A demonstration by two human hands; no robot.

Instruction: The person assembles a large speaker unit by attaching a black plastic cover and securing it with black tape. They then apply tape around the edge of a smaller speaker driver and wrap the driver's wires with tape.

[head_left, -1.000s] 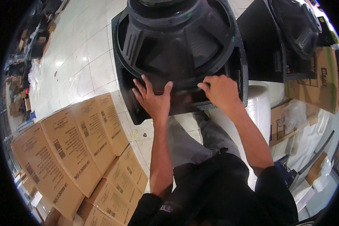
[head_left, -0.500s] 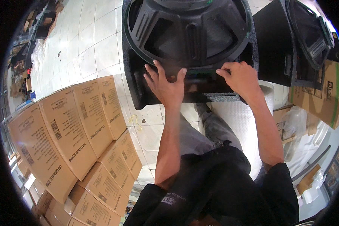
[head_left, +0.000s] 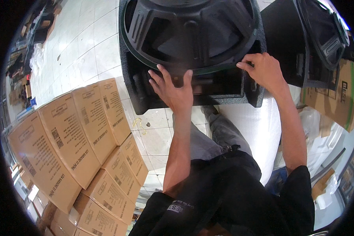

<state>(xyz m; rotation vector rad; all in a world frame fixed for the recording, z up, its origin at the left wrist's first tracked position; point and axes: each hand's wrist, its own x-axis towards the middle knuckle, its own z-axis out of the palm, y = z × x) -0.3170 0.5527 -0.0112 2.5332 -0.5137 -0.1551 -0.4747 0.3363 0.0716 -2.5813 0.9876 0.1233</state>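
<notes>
You stand over a white tiled floor (head_left: 100,55), where the black speaker driver (head_left: 191,39) sits ahead of you, frame side up, over the black cabinet (head_left: 253,96). Your left hand (head_left: 174,93) is spread wide at the driver's near rim. Your right hand (head_left: 265,70) has thumb and forefinger drawn narrow beside the rim; you cannot tell whether they pinch anything. Brown cartons (head_left: 72,133) are stacked at your left. To your right are white wrapping (head_left: 259,126), a second cabinet (head_left: 283,43) with its own driver (head_left: 324,31), and a green-striped carton (head_left: 342,98).
</notes>
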